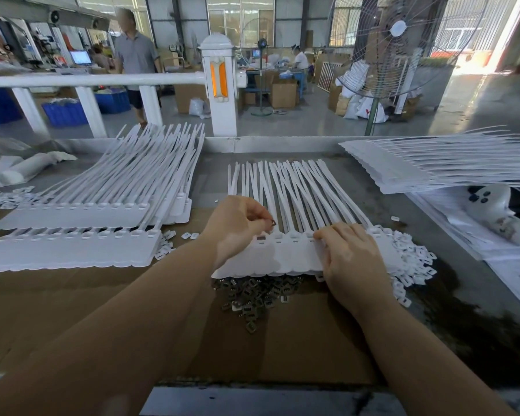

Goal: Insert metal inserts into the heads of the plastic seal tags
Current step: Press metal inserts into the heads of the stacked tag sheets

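Observation:
A joined strip of white plastic seal tags lies in front of me, tails fanning away toward the back. My left hand hovers over the strip's left heads and pinches a small metal insert at its fingertips. One insert sits in the leftmost head. My right hand rests on the strip's right part, fingertips pressing on the heads. A pile of loose metal inserts lies on the cardboard just below the strip, partly hidden under it.
Two stacks of tag strips lie at the left, another stack at the back right. Small white plastic caps are heaped right of my right hand. A brown cardboard sheet covers the table. A fan and a white rail stand beyond.

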The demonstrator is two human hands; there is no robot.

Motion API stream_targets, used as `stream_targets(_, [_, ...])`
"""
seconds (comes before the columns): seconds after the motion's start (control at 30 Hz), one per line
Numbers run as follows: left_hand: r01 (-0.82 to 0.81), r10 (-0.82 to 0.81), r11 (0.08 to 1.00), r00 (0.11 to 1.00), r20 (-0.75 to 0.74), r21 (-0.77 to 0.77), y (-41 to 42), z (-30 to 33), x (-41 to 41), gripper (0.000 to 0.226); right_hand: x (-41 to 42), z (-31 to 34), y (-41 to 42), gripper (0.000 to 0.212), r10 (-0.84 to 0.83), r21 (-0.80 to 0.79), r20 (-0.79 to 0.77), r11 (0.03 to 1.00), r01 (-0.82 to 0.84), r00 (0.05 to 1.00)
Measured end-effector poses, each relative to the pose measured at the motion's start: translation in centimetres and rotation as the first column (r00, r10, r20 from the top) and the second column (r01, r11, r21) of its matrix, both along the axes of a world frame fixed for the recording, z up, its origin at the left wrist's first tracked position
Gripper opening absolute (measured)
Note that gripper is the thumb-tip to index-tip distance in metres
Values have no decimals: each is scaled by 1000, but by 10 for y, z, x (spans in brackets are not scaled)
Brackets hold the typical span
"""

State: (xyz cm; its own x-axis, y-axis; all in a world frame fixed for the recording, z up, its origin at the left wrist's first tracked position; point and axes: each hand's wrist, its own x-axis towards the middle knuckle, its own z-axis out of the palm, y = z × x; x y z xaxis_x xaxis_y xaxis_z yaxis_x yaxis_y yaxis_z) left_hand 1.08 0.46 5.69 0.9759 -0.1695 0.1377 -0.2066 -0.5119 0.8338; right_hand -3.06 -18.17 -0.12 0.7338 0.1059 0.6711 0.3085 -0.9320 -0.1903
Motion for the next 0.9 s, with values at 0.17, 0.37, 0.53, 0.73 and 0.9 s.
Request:
stream_targets(0.17, [-7,9,990,1000,-16,139,-7,0,9,12,1,0,0,14,-1,-14,13,1000,1,1000])
stream_targets(0.37, [7,11,979,996,-84,205,-11,-2,15,12,1,0,0,10,4,-9,6,1000,-4,1000])
stream_targets(0.53, [19,6,970,995,-104,243,-14,-2,15,11,2,0,0,9,-4,-14,1,1000,4,1000])
stream_targets(0.73, [6,26,969,992,-126,245,-14,-1,17,7,2,-1,-1,8,-7,-20,4,1000,7,1000])
stream_targets(0.9, [-31,62,972,990,-125,232,-15,-1,19,5,2,-1,0,8,-13,-27,2,1000,13,1000])
